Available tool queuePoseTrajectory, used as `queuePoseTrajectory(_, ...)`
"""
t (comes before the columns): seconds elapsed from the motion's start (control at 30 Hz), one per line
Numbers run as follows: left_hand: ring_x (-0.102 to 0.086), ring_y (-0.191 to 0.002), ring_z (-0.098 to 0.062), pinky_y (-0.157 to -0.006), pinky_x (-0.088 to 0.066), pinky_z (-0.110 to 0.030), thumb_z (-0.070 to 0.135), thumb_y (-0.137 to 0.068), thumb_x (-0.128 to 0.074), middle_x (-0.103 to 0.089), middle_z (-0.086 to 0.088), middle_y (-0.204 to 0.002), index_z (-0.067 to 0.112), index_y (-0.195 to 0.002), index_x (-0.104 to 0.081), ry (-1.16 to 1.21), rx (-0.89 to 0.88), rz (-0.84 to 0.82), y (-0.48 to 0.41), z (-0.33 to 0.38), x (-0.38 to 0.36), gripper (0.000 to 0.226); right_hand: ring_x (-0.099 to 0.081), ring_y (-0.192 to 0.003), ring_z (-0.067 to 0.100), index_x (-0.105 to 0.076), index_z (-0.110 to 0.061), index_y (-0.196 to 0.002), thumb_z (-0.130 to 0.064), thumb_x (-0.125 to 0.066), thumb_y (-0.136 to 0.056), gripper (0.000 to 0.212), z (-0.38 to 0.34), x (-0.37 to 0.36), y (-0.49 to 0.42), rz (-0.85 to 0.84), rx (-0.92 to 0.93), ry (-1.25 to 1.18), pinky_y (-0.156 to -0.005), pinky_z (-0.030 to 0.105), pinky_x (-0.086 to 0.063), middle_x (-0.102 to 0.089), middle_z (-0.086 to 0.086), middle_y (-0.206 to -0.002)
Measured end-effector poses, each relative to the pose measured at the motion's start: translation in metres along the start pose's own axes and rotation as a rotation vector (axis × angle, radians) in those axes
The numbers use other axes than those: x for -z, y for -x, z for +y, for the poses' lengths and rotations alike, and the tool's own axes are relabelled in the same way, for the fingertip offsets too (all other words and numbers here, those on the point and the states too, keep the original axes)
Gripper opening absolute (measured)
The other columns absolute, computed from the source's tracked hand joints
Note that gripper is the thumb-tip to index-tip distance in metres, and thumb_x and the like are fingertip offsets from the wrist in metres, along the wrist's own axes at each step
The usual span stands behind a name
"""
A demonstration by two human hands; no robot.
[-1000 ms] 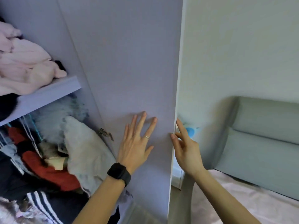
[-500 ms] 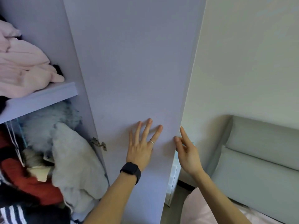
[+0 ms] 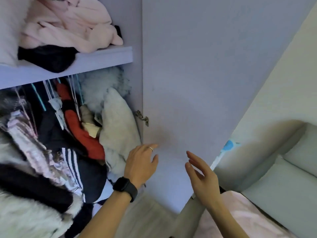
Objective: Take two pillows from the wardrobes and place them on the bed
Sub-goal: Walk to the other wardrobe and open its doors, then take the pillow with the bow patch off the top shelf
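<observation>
Now that the wardrobe door [image 3: 197, 83] stands swung wide, my left hand [image 3: 140, 164] has left it, open and empty, nearing the grey-white pillow [image 3: 118, 133]. My right hand [image 3: 202, 177] hovers slack, holding nothing. First pillow not yet gripped.

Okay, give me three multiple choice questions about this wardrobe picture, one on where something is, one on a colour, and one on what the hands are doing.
1. Where does the pale fluffy pillow sit?
A. on the shelf
B. under the shelf, against the wardrobe's right side
C. on the bed

2. What colour is the bundle of fabric on the shelf?
A. pink
B. green
C. yellow

3. What are the hands holding?
A. the pillow
B. a hanger
C. nothing

Answers:
1. B, it stands among the hanging clothes beside the door hinge.
2. A, the pink bundle lies piled above a black item.
3. C, the left hand and right hand are both open and empty, in front of the wardrobe door.
</observation>
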State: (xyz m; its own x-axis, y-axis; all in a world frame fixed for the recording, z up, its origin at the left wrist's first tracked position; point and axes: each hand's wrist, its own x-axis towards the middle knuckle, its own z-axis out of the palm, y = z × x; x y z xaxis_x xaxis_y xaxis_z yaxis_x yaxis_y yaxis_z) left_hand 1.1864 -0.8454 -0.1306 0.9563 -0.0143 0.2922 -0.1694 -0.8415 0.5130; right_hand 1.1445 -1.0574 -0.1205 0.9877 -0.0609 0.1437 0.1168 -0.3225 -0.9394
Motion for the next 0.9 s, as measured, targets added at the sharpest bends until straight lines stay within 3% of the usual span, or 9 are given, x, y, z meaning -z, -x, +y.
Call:
queuePoseTrajectory(0.13, -0.062, -0.107, -0.025, -0.092, -0.051, -0.039, 0.03, -0.092, -0.063, -0.071, 0.003, -0.119, 0.029, -0.127, -0.065, -0.037, 0.178, 0.136, 0.033, -0.035, 0.038, 0.035, -0.055, -0.12, -0.011, -0.063, -0.055, -0.116, -0.032, -0.062, -0.097, 0.029, -0.02, -0.053, -0.01, -0.243, 0.077, 0.041, -0.099, 0.017, -0.046, -0.062, -0.033, -0.124)
queuePoseTrajectory(0.37, -0.063, -0.101, -0.023, -0.082, -0.055, -0.039, 0.034, -0.091, -0.063, -0.071, 0.004, -0.114, 0.029, -0.121, -0.068, -0.193, 0.326, 0.462, 0.059, -0.061, 0.148, 0.03, -0.055, -0.121, -0.003, -0.067, -0.044, -0.121, -0.038, -0.062, -0.096, 0.026, -0.093, -0.142, -0.04, -0.494, 0.334, 0.029, -0.107, 0.031, -0.046, -0.06, -0.023, -0.134)
queuePoseTrajectory(0.5, -0.061, -0.107, -0.022, -0.085, -0.055, -0.038, 0.036, -0.091, -0.06, -0.071, 0.004, -0.114, 0.029, -0.121, -0.068, -0.295, 0.331, 0.621, 0.053, -0.055, 0.215, 0.031, -0.052, -0.123, -0.009, -0.07, -0.035, -0.122, -0.034, -0.064, -0.096, 0.027, -0.159, -0.173, -0.063, -0.522, 0.553, -0.041, -0.106, 0.02, -0.042, -0.063, -0.019, -0.129)
queuePoseTrajectory(0.63, -0.061, -0.108, -0.02, -0.09, -0.049, -0.031, 0.037, -0.09, -0.056, -0.071, 0.004, -0.115, 0.028, -0.119, -0.069, -0.407, 0.313, 0.736, 0.03, -0.046, 0.283, 0.033, -0.046, -0.117, -0.021, -0.068, -0.032, -0.125, -0.03, -0.066, -0.095, 0.03, -0.231, -0.191, -0.093, -0.516, 0.706, -0.07, -0.102, 0.0, -0.028, -0.06, -0.021, -0.129)
queuePoseTrajectory(0.77, -0.059, -0.11, -0.017, -0.091, -0.047, -0.03, 0.03, -0.091, -0.062, -0.068, 0.01, -0.119, 0.031, -0.118, -0.069, -0.472, 0.297, 0.846, -0.005, -0.034, 0.357, 0.028, -0.049, -0.129, -0.001, -0.064, -0.034, -0.13, -0.033, -0.063, -0.096, 0.035, -0.301, -0.206, -0.13, -0.548, 0.816, -0.13, -0.111, 0.022, -0.036, -0.058, -0.018, -0.137)
queuePoseTrajectory(0.9, -0.056, -0.117, -0.02, -0.095, -0.048, -0.036, 0.036, -0.094, -0.057, -0.064, 0.006, -0.127, 0.032, -0.122, -0.065, -0.555, 0.312, 0.881, -0.038, -0.027, 0.422, 0.029, -0.048, -0.129, 0.001, -0.063, -0.034, -0.129, -0.033, -0.063, -0.095, 0.034, -0.362, -0.218, -0.172, -0.492, 0.929, -0.157, -0.105, 0.018, -0.035, -0.056, -0.019, -0.136)
